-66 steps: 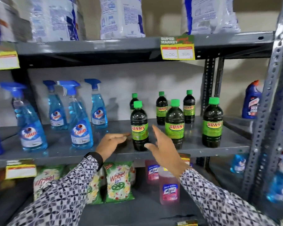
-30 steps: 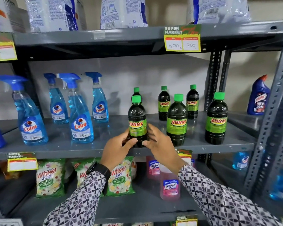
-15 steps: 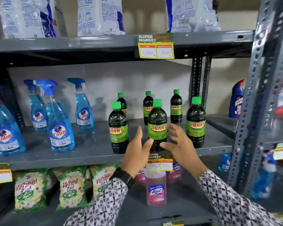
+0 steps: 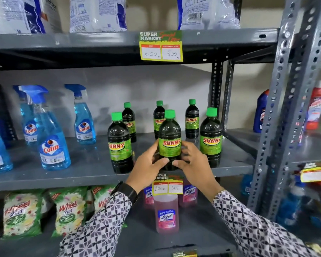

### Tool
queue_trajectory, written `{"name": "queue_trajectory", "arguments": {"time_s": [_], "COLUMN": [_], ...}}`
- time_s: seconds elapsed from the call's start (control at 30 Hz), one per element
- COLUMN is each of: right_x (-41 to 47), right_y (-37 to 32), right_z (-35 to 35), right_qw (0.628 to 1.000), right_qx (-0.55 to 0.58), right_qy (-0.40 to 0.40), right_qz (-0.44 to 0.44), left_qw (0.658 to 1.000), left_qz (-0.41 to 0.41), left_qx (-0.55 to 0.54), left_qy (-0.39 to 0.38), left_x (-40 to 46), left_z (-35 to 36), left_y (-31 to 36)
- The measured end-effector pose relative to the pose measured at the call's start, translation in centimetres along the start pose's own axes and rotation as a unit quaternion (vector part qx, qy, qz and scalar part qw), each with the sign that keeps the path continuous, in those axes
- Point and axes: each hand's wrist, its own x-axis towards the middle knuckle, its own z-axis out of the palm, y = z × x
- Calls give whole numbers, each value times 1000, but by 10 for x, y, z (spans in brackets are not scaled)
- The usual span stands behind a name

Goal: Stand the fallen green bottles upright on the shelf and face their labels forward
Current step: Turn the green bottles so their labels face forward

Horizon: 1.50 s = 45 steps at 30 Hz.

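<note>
Both my hands on the middle front SUNNY bottle, grey shelf (image 4: 82, 171).

From the left I see blue Colin sprays (image 4: 52, 145), then a front-row SUNNY bottle (image 4: 120, 145) upright; my left hand (image 4: 146, 169) and right hand (image 4: 195, 167) have their fingers curled around the middle green bottle (image 4: 170, 140), upright near the shelf's front edge, "SUNNY" facing me. Above it, a tag (image 4: 161, 46) reads "SUPER MARKET", 600 and 300.

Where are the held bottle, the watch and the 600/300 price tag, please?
held bottle (image 4: 170, 145): head view, on its front label.
watch (image 4: 127, 191): head view, on the black band at the left wrist.
price tag (image 4: 161, 46): head view, on its middle.
</note>
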Motion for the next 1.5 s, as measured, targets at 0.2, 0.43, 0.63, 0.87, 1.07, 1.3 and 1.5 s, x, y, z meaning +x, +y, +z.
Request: {"name": "queue_trajectory", "arguments": {"time_s": [0.2,0.43,0.63,0.87,1.07,1.3,1.5], "right_x": [-8,-39,-17,6,16,12,10], "right_y": [-2,12,42,62,64,71,75], "right_z": [-3,-47,-91,-102,-120,-124,-123], "right_qw": [1000,987,981,999,999,999,999], "right_qx": [-4,-43,3,21,-8,1,-11], "right_qy": [-10,125,186,43,32,31,29], "right_qz": [-28,-92,-58,-19,-16,-14,-23], "left_qw": [999,949,999,998,994,992,991], "left_qz": [7,32,8,7,-15,-7,7], "left_qx": [-31,-103,-27,3,-89,-121,-116], "left_qy": [16,297,25,65,66,46,59], "left_x": [-6,-56,-22,31,42,44,42], "left_z": [3,48,105,123,127,130,134], "left_y": [4,41,70,57,55,47,44]}}
